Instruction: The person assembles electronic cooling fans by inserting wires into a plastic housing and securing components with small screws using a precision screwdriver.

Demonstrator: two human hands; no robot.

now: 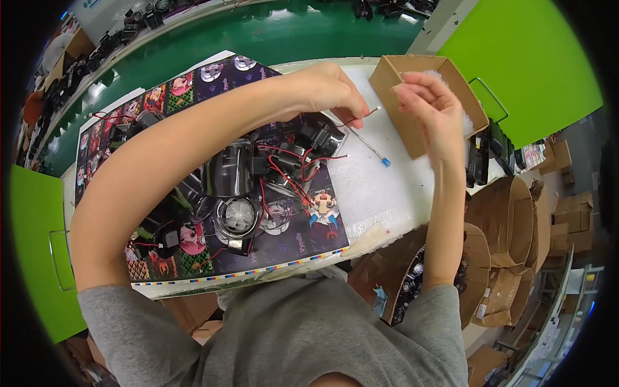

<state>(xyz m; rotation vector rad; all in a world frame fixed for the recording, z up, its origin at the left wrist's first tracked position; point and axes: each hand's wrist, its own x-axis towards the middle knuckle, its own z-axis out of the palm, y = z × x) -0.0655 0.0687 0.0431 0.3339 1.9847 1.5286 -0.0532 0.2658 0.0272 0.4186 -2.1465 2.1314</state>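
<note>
My left hand (332, 93) reaches across to the middle of the table, thumb and fingers pinched on a thin dark red wire with a small white plug (377, 108) at its end. The wire runs toward a black housing with a clear shell (322, 137) beneath the hand. My right hand (438, 119) is raised in front of an open cardboard box (394, 97), its fingers curled and thumb drawn close to the index finger. Whatever it may hold is too small to make out. Clear, small pieces (467, 122) lie inside that box.
Several black, clear-shelled units (229, 169) with red and black wires crowd a printed dark mat (296, 235). A thin rod with a blue end (385, 161) lies on the white tabletop (361, 193). Black parts (496, 151) stand beside the box; cartons (503, 258) fill the right side.
</note>
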